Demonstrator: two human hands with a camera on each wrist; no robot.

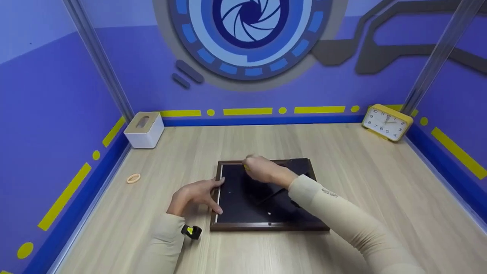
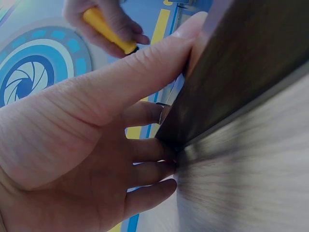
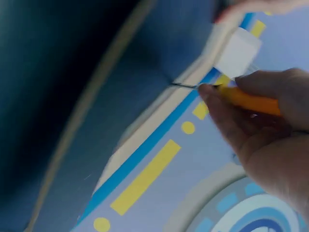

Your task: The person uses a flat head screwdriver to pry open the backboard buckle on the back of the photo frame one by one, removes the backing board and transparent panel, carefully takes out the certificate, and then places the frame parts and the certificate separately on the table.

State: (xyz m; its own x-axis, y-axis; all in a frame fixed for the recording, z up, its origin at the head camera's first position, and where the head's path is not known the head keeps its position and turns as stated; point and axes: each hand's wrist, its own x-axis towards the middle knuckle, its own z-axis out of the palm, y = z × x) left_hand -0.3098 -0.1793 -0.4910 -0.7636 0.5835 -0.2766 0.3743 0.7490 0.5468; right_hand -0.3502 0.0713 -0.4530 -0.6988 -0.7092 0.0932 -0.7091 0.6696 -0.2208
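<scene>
I have the left hand (image 1: pixel 198 193) spread, fingers and thumb extended against the left edge of the brown frame (image 1: pixel 258 227), which lies flat on the counter (image 1: pixel 182 152), black backing (image 1: pixel 243 207) upward. On my feed the right hand (image 1: pixel 260 168) grips a yellow-handled tool (image 3: pixel 251 101) near the frame's far edge, its thin shaft pointing to the backing

The right sleeve (image 1: pixel 350 213) blocks my view of the dark frame's (image 1: pixel 247 227) lower right corner. The right hand (image 1: pixel 264 169) mostly hides the yellow-handled tool (image 3: pixel 251 101). The sleeve's mark (image 1: pixel 329 193) is unreadable; overhead, the round wall emblem (image 1: pixel 250 23) is cut off.
</scene>
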